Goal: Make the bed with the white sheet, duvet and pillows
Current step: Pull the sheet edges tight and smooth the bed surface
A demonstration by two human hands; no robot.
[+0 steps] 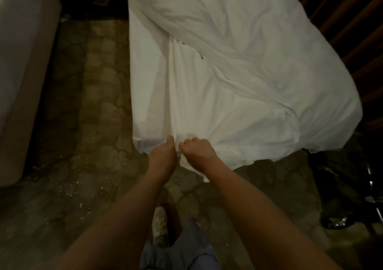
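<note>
A white duvet (238, 66) lies rumpled over the bed, hanging off its near end. Beneath it on the left, a strip of the white sheet (145, 87) shows on the mattress. My left hand (163, 153) and my right hand (196, 149) are side by side at the near edge of the bed, both gripping a bunched fold of the duvet's hem. A loose corner of white cloth (199, 170) dangles under my right wrist. No pillows are visible.
A patterned carpet (87, 124) speckled with white bits runs along the bed's left side. Another white bed or mattress (22, 73) stands at the far left. Dark wood panelling (352, 21) is on the right, and a chair with a metal frame (371, 191) at lower right. My shoe (160, 226) is below.
</note>
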